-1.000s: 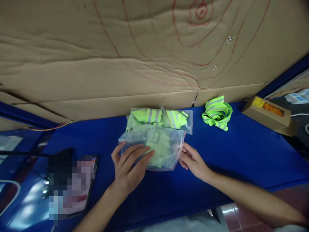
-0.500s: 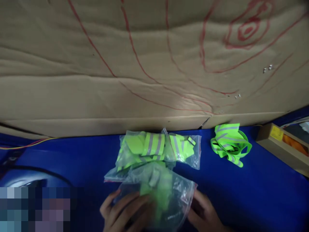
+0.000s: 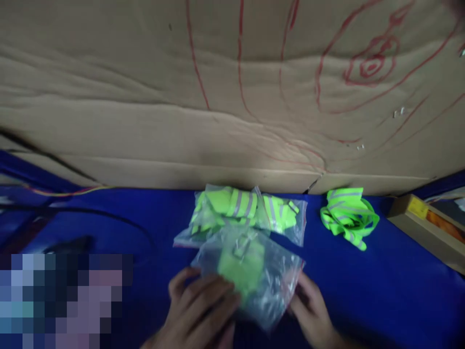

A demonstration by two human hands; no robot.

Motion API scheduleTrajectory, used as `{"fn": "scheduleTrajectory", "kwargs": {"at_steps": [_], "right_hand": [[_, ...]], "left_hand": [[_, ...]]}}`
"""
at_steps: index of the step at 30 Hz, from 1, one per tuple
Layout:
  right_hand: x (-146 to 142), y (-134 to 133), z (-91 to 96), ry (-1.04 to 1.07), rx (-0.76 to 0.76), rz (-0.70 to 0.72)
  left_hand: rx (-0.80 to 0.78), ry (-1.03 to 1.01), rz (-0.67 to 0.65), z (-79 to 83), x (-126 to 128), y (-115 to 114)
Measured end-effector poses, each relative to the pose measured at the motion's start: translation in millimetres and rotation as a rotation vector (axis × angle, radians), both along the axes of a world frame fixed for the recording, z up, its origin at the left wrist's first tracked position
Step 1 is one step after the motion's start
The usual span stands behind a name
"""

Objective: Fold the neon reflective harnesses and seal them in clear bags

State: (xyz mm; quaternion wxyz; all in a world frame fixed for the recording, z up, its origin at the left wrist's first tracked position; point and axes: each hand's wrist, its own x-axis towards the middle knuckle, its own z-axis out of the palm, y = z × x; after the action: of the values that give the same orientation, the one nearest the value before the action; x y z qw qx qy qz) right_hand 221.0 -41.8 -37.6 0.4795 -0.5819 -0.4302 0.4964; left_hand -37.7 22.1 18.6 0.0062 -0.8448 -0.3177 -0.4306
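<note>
A clear zip bag (image 3: 276, 276) with a folded neon-green strap (image 3: 241, 266) inside is held up between my two hands. My right hand (image 3: 312, 310) pinches the bag's red-lined edge at the right. My left hand (image 3: 203, 300) grips its left side, the fingers lying over the plastic and blurred at the tips. Just behind, more bagged green reflective straps (image 3: 240, 203) lie on the blue surface, partly covered by the held bag. Farther right is a loose, coiled green strap (image 3: 348, 218) with grey reflective stripes.
A cardboard sheet (image 3: 145, 131) with red drawn lines stands upright along the back. An open cardboard box (image 3: 425, 232) with a yellow label sits at the right on the blue surface (image 3: 381, 291). Thin cables (image 3: 72, 192) run at the left, near a pixelated patch.
The view has shifted a little, so the sheet's lines and the bagged straps appear farther right. The held bag has turned slightly, its strap now showing flatter. Both hands still hold it.
</note>
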Motion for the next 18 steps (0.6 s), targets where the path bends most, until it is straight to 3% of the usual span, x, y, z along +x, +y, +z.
{"fn": "scheduleTrajectory", "kwargs": {"at_steps": [5, 11, 18], "right_hand": [[-4, 6, 15.2, -0.018, 0.068, 0.154], [-1, 7, 26.0, -0.171, 0.308, 0.258], [2, 4, 29.0, -0.241, 0.329, 0.265]], "left_hand": [[-0.04, -0.023, -0.096, 15.1, 7, 2], [-0.015, -0.035, -0.147, 7.3, 16, -8], [-0.051, 0.107, -0.132, 7.7, 20, -12]]}}
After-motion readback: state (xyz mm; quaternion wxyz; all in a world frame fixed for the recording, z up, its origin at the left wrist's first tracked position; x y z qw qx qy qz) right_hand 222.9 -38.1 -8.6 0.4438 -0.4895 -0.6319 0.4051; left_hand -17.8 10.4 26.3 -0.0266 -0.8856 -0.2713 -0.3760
